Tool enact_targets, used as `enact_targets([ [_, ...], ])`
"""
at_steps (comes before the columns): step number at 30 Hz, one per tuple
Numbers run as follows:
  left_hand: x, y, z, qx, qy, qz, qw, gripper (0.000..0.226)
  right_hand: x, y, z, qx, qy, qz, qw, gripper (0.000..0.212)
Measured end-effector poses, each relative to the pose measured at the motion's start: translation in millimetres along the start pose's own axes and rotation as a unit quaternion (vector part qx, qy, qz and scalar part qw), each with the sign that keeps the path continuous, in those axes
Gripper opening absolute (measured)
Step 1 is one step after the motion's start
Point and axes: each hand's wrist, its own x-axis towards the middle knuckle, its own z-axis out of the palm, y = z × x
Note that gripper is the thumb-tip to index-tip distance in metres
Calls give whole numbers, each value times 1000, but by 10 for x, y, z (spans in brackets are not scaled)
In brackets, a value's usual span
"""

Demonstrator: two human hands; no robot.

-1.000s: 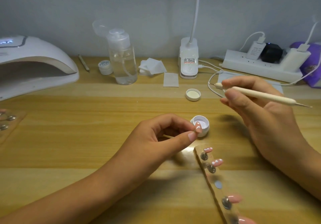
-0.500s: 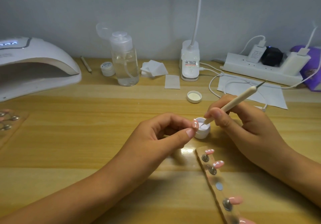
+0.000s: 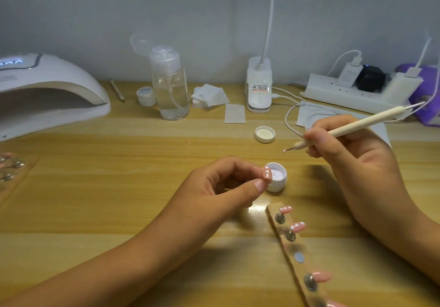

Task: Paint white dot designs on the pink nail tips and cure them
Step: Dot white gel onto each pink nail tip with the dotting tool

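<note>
My left hand [image 3: 221, 185] pinches a pink nail tip [image 3: 338, 173] with white dots on it, held up just left of the small open white paint jar [image 3: 277, 178]. My right hand [image 3: 352, 161] grips a cream dotting pen [image 3: 350, 127], its metal point hanging in the air above and right of the jar. A clear holder strip [image 3: 295, 254] lies at the front right with several pink nail tips on metal studs; its two nearest the jar bear white dots and one stud place is bare.
A white curing lamp [image 3: 47, 97] stands at the far left with its display lit. Behind are a clear pump bottle [image 3: 170, 85], a small white pot [image 3: 146, 96], cotton pads [image 3: 209, 96], a jar lid [image 3: 264, 134], a desk lamp base [image 3: 259, 85] and a power strip [image 3: 352, 90]. Another holder strip [image 3: 12, 171] lies at the left edge.
My right hand has lifted the dotting pen out of the paint jar and drawn it up and to the right. The left hand keeps the nail tip in the same place.
</note>
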Motion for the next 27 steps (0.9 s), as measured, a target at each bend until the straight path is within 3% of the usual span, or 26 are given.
enact_targets([
  [3, 3, -3, 6, 0, -5, 2, 1000, 12, -22, 6, -37, 110, 4, 51, 993, 21],
  [6, 3, -9, 1, 4, -8, 0, 1000, 10, -36, 2, -20, 178, -22, 80, 980, 15],
  [11, 5, -19, -9, 11, -15, 2, 1000, 8, -60, -48, 54, 199, -81, 110, 970, 12],
  [18, 5, -32, -22, 16, -26, 3, 1000, 13, -46, -97, 99, 221, -54, 130, 965, 23],
  [27, 0, -18, -4, 20, -21, -11, 1000, 7, -63, -78, 106, 223, -87, 133, 962, 20],
])
